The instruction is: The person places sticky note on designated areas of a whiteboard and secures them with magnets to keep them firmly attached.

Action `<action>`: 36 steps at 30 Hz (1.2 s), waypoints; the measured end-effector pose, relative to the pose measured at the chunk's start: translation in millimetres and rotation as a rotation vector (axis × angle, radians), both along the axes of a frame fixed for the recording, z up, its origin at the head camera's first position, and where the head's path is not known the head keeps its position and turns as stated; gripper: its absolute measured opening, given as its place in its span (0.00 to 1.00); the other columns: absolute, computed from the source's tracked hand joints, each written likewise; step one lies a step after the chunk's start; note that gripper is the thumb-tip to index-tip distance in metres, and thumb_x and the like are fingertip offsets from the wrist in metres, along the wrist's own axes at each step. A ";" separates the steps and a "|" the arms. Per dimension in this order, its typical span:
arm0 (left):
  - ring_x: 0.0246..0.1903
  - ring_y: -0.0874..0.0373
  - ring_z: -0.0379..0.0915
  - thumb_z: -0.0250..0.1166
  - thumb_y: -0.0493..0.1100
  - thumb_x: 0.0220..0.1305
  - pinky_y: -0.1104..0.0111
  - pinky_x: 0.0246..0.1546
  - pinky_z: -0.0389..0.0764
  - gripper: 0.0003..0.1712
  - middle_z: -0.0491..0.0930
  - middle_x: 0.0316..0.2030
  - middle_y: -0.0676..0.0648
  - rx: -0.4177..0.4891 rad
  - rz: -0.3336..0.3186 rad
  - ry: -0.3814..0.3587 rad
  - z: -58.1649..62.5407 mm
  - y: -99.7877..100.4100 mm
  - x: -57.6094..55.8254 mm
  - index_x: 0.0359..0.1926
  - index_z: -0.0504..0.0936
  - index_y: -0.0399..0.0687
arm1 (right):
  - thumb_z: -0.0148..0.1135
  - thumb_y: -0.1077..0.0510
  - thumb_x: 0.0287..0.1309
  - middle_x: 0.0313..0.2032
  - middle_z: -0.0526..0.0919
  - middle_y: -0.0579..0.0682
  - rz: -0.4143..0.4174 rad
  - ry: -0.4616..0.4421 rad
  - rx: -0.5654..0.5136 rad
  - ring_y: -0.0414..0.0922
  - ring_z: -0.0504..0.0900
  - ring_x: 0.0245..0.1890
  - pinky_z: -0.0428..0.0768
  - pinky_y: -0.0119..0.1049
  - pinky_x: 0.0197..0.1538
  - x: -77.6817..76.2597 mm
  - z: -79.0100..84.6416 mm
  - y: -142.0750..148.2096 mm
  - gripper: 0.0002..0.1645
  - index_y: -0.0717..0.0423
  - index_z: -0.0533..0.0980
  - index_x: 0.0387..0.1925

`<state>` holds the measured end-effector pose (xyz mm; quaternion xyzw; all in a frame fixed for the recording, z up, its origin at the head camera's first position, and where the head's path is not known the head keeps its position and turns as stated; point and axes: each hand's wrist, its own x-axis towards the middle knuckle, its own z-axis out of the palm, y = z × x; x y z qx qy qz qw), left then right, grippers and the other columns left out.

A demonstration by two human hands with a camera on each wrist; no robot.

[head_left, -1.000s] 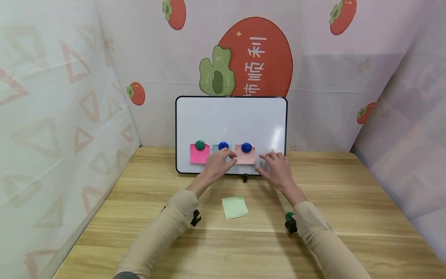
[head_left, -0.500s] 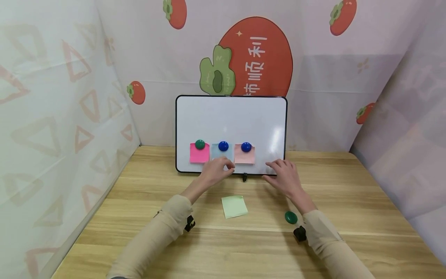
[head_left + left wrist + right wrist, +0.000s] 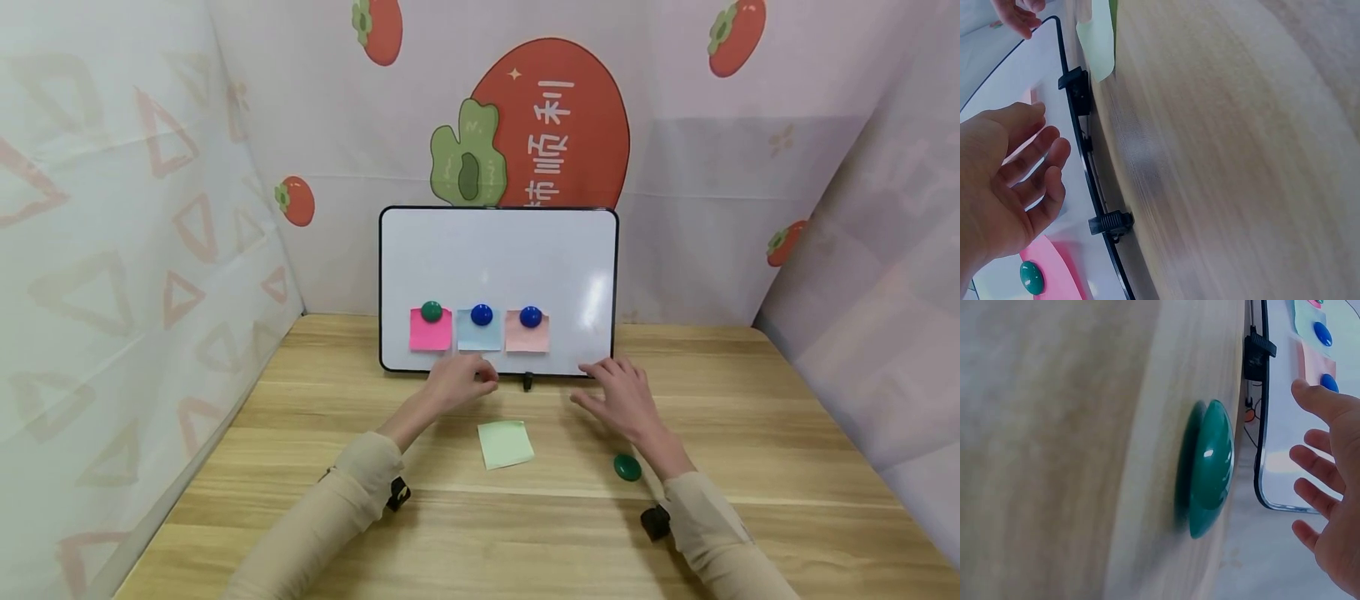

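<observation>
A whiteboard [image 3: 495, 250] stands upright on the table. Along its lower part hang a bright pink sticky note [image 3: 431, 337] under a green magnet [image 3: 431, 311], a light blue note [image 3: 478, 338] under a blue magnet [image 3: 482, 314], and a pale pink note [image 3: 527, 340] under another blue magnet [image 3: 530, 316]. My left hand [image 3: 457, 382], fingers loosely curled, holds nothing just below the blue note. Empty too, my right hand [image 3: 621, 398] hovers near the board's lower right corner. A pale green sticky note [image 3: 506, 444] lies between the hands; a loose green magnet [image 3: 627, 467] lies below the right hand.
Black clips [image 3: 1112, 222] sit on the board's lower edge. The wooden table [image 3: 525, 542] stretches toward me. A curtain [image 3: 337, 250] printed with persimmons hangs behind the board, and patterned cloth walls [image 3: 135, 292] flank the table.
Both hands have drawn back from the board, down toward me, the right one also moving rightward. The blue note and the loose green magnet are now uncovered. The notes have stayed in place.
</observation>
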<state>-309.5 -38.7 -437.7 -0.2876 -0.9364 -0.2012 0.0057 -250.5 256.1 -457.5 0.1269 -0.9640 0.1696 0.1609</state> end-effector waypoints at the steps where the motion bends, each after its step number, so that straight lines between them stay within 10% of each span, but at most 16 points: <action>1: 0.34 0.65 0.77 0.68 0.50 0.64 0.71 0.34 0.76 0.08 0.86 0.36 0.57 -0.002 0.003 -0.003 -0.5 -0.8 0.8 0.41 0.89 0.56 | 0.72 0.43 0.55 0.50 0.81 0.58 -0.001 0.001 0.003 0.59 0.71 0.56 0.65 0.62 0.60 1.7 0.2 0.4 0.33 0.56 0.79 0.57; 36: 0.31 0.64 0.75 0.68 0.56 0.62 0.65 0.37 0.73 0.15 0.84 0.35 0.60 -0.062 0.025 -0.267 -7.2 -18.1 31.3 0.47 0.87 0.57 | 0.73 0.39 0.51 0.45 0.83 0.48 0.128 -0.238 0.004 0.50 0.75 0.46 0.71 0.51 0.48 50.7 -2.2 40.3 0.35 0.56 0.80 0.56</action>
